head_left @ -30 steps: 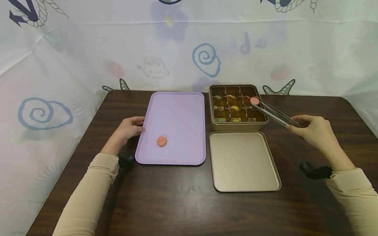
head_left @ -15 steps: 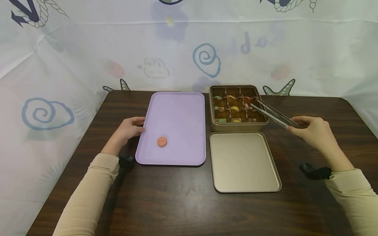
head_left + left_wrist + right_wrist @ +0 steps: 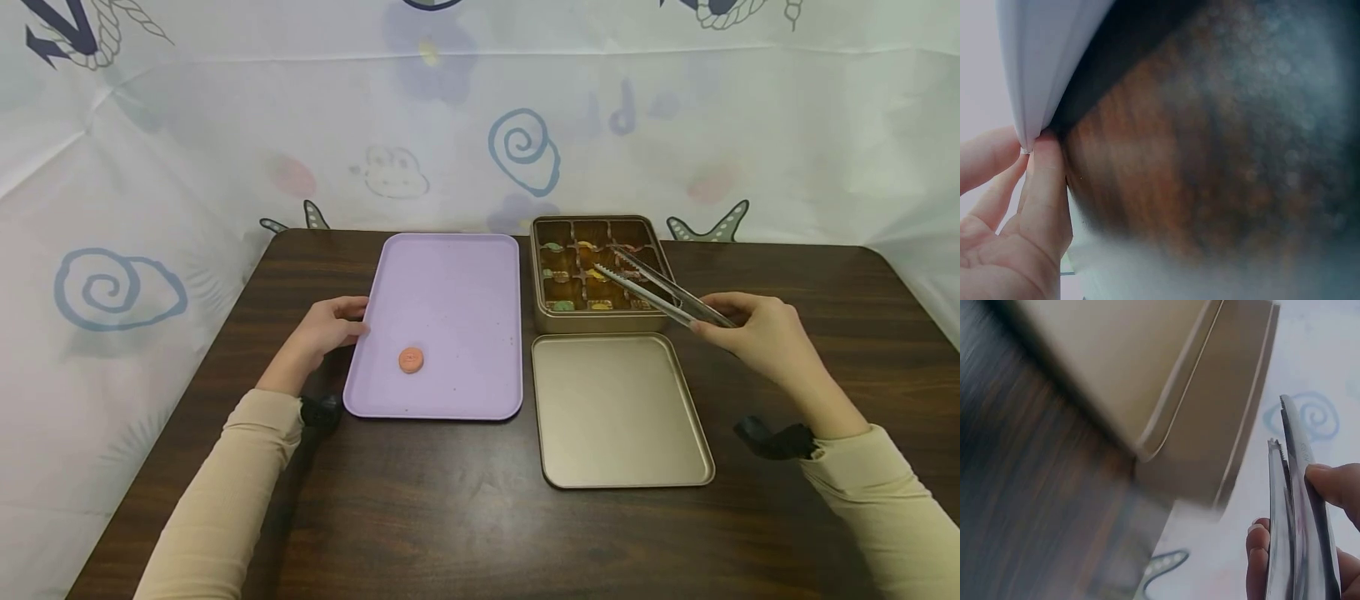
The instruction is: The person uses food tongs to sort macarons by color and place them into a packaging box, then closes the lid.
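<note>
In the head view my left hand [image 3: 324,327] pinches the left rim of a lilac tray [image 3: 450,283]; the left wrist view shows the rim between thumb and fingers. One round orange disc with marks on top [image 3: 411,360] lies on the tray. My right hand [image 3: 772,342] grips metal tongs [image 3: 645,295], their toothed tips apart over the middle of a gold tin box [image 3: 600,323]. Nothing sits between those tips. Brown dividers split the box into several compartments with green, yellow and reddish pieces visible; the tongs partly cover the right side.
A flat gold lid [image 3: 622,408] lies in front of the box, right of the tray. The dark wooden table [image 3: 450,500] ends at a patterned white sheet [image 3: 450,125] behind. Black straps [image 3: 776,439] circle both wrists.
A pink disc in the tongs one second ago was let go into a right-hand compartment. The right hand and tongs then shifted left over the box. My left hand stays put.
</note>
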{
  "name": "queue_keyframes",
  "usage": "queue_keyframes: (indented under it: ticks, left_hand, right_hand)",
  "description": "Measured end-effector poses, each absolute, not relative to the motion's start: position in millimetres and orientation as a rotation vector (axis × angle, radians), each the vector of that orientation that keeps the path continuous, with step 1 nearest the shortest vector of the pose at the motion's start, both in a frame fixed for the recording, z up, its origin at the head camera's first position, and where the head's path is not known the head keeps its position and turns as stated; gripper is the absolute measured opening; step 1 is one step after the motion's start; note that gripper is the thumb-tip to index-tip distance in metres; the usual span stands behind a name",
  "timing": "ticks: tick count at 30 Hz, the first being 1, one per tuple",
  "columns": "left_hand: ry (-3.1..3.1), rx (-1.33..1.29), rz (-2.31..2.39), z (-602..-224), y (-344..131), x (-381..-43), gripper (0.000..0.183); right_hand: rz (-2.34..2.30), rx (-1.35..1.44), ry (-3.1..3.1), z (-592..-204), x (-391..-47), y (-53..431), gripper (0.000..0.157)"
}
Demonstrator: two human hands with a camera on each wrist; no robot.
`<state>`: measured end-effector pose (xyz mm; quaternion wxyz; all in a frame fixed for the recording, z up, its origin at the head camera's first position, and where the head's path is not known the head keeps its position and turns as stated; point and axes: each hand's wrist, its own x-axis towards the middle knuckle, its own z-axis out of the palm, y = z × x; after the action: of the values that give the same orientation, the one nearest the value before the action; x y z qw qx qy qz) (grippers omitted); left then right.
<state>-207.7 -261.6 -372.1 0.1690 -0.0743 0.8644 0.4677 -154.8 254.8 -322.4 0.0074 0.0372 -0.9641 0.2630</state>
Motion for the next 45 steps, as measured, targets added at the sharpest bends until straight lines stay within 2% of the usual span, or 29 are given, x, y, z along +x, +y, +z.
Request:
queue_keyframes:
  ticks: [20,36,45]
  left_hand:
    - [2.453,-0.225,1.322,-371.6,-260.1,-207.4,0.056]
    - [2.447,-0.224,1.342,-372.7,-260.2,-207.9,0.056]
    - [2.448,-0.223,1.342,-372.2,-259.8,-207.8,0.056]
  right_hand:
    - [0.945,0.58,-3.024,-309.5,-145.3,154.7,0.039]
    - [0.952,0.812,-3.027,-321.1,-152.7,108.3,0.032]
    - [0.951,0.868,-3.077,-327.6,-153.6,91.7,0.034]
